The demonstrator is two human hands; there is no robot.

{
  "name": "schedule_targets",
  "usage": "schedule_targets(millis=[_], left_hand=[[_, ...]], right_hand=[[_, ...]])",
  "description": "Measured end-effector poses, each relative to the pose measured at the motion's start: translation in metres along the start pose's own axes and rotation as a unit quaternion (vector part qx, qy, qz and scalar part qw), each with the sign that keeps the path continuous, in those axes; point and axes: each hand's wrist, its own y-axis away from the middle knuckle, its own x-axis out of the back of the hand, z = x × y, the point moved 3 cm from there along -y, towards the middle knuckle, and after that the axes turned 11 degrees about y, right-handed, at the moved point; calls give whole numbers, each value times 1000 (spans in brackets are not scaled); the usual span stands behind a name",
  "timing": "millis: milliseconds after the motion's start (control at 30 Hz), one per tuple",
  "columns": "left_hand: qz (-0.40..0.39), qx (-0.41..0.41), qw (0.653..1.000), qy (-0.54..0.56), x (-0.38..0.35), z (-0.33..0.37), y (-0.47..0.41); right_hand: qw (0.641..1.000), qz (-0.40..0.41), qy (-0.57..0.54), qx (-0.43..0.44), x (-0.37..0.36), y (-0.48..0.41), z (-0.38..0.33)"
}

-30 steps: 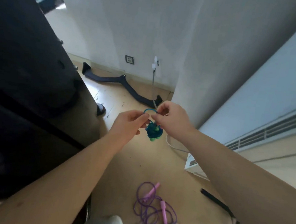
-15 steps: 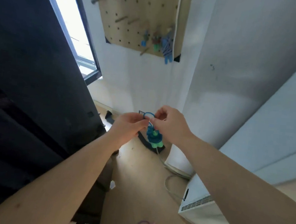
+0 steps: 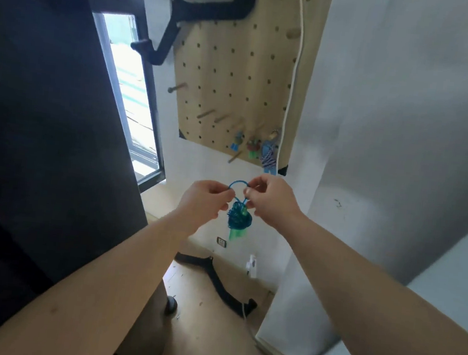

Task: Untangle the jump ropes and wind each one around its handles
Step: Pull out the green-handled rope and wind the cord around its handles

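Observation:
A blue jump rope is wound in a tight bundle around its green handles and hangs in the air at mid-frame. A short blue loop of the rope arches above the bundle. My left hand pinches the left end of that loop. My right hand pinches the right end, just above the bundle. Both hands are raised in front of a wooden pegboard on the wall. Three wound rope bundles hang from pegs near the pegboard's lower right corner.
A dark cabinet or curtain fills the left side beside a window. A black bracket hangs at the pegboard's top. On the wooden floor lies a black curved bar. A white appliance stands at the right.
The view has tilted up from the floor to the pegboard. My hands have risen with the blue bundle. The purple rope on the floor has left the view.

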Motion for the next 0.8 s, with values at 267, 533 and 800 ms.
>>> schedule_targets(millis=[267,533,800], left_hand=[[-59,-2,998,21,24,31,-151],[-73,-22,997,-2,20,34,-234],[12,-7,1000,25,31,27,-327]], right_hand=[[996,21,79,24,-12,-129,-20],[995,29,97,23,-18,-215,-24],[986,-21,141,89,-43,-323,-39]])
